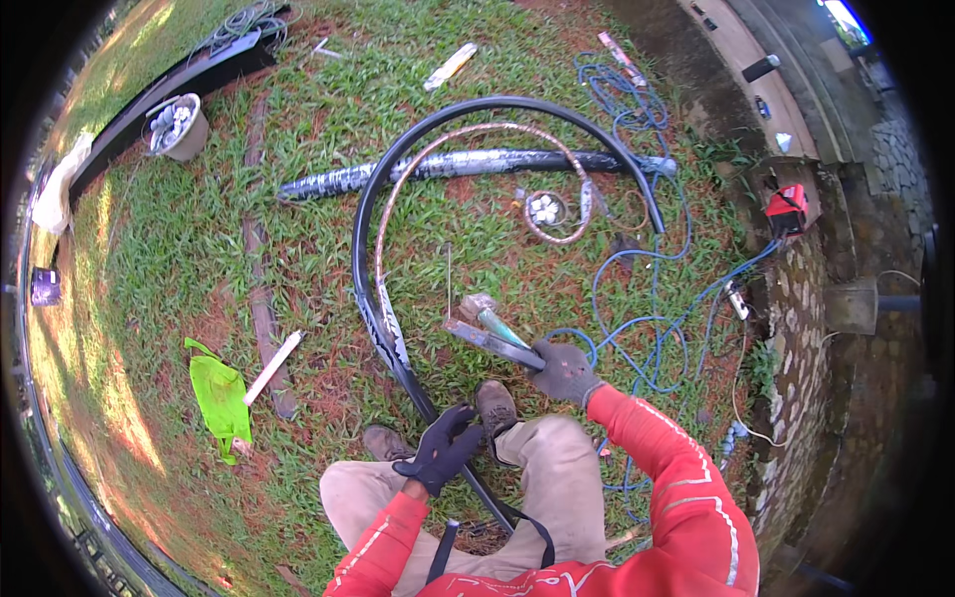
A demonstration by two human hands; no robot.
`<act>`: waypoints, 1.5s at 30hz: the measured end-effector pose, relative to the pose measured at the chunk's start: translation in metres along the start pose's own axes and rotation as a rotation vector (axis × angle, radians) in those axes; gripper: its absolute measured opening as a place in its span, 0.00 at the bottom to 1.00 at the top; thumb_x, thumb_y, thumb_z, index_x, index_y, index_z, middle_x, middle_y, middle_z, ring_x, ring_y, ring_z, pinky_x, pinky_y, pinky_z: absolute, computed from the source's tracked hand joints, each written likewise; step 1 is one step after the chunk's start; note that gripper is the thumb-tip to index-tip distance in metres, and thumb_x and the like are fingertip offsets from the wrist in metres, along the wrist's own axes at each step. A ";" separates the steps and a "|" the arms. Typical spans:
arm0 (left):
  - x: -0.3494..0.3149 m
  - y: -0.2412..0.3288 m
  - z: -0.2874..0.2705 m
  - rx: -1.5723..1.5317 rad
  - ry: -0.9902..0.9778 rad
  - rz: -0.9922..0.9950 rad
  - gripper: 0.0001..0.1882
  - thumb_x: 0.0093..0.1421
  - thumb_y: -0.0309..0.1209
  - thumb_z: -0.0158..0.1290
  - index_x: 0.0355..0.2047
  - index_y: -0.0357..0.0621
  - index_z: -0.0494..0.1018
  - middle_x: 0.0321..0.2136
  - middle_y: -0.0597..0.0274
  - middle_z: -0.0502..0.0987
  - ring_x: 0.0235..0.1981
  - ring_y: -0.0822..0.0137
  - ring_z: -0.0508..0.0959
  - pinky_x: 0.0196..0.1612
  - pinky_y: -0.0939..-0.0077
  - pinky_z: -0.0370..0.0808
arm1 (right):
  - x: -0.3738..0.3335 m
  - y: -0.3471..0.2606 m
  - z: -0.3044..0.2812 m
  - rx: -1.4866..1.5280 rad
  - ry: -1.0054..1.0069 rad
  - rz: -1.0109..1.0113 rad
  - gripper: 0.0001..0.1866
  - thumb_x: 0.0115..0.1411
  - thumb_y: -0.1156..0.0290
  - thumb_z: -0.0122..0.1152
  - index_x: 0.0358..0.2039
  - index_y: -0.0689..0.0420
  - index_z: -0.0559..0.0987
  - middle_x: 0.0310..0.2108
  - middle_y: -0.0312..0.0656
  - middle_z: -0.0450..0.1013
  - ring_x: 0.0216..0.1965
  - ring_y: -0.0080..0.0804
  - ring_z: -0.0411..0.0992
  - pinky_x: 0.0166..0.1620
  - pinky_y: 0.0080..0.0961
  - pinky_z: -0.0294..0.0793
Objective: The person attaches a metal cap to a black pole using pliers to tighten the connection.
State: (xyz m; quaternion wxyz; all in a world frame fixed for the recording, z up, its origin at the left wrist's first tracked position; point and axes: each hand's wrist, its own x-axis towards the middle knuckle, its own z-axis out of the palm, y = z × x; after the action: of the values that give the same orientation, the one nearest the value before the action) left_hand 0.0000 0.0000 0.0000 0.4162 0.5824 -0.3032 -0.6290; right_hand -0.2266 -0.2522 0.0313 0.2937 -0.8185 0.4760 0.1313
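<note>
My left hand (444, 453), in a dark glove, lies over a black pipe (364, 269) between my knees. Its fingers are apart, and I cannot make out a firm grip. The pipe curves away in a big loop and runs back under the hand. My gloved right hand (565, 373) is closed round the near end of a long grey flat-bar tool (489, 343). A thin rod stands up near the tool's far end. Next to it is a teal-handled tool (502, 328) with a brownish head; whether the hand holds this too is unclear.
A copper-coloured tube (403, 186) curls inside the loop, beside a small bowl of white pieces (544, 208). A thick black-and-silver pipe (338, 181) lies behind. Blue cord (602, 269) tangles at right, near a red box (786, 211) by the wall. A bucket (187, 139) and green cloth (221, 400) are left.
</note>
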 end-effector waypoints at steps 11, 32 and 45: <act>-0.130 0.298 0.079 -0.709 -0.169 -0.292 0.29 0.77 0.36 0.62 0.73 0.41 0.69 0.64 0.54 0.80 0.66 0.50 0.81 0.68 0.54 0.80 | -0.314 -0.180 -0.274 0.392 0.261 0.026 0.16 0.63 0.58 0.73 0.49 0.48 0.85 0.32 0.50 0.85 0.35 0.59 0.85 0.39 0.54 0.84; -0.245 0.539 0.346 -0.153 -0.720 -0.257 0.10 0.77 0.35 0.61 0.48 0.50 0.71 0.24 0.64 0.75 0.24 0.59 0.78 0.49 0.41 0.90 | -0.659 -0.175 -0.308 0.936 1.742 0.328 0.31 0.67 0.75 0.75 0.69 0.57 0.77 0.41 0.36 0.83 0.36 0.20 0.79 0.40 0.24 0.80; -0.300 0.432 0.656 0.698 -1.446 -0.010 0.18 0.72 0.30 0.67 0.60 0.40 0.79 0.51 0.61 0.88 0.52 0.65 0.87 0.59 0.64 0.84 | -0.860 -0.004 -0.306 2.123 2.351 -0.269 0.15 0.66 0.77 0.68 0.50 0.50 0.75 0.30 0.37 0.72 0.26 0.31 0.73 0.26 0.36 0.74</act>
State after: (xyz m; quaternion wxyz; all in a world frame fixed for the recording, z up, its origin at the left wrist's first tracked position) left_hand -0.5803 -0.0074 0.6087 -0.0923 0.1284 -0.6744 -0.7212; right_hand -0.6836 0.1678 0.7005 -0.2002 -0.0743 -0.2265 0.9503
